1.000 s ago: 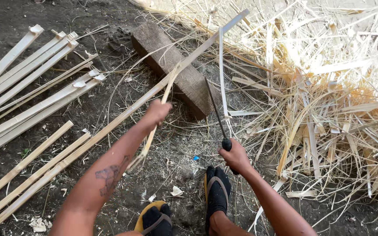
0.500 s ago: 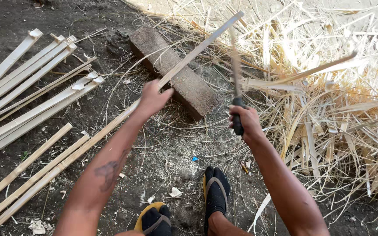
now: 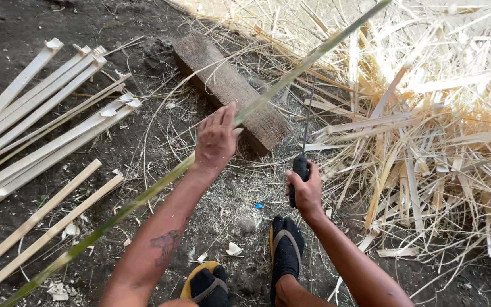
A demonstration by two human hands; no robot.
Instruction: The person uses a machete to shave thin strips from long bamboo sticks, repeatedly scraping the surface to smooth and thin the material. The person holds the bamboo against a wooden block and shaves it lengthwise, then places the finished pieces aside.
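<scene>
Your left hand (image 3: 216,139) grips the bamboo strip (image 3: 308,59), running lower-left to upper-right, while your right hand (image 3: 305,190) clamps the knife (image 3: 301,153), blade up.

A green bamboo strip (image 3: 291,77) is held by the left hand (image 3: 216,139) over a wooden block (image 3: 223,85); a knife (image 3: 302,153) is gripped by the right hand (image 3: 307,190).

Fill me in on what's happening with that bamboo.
A person is working bamboo outdoors. The left hand grips a long green bamboo strip running diagonally over a wooden block on the dirt. The right hand holds a dark-handled knife, blade up. Cut slats lie to the left; a pile of shavings sits on the right.
</scene>
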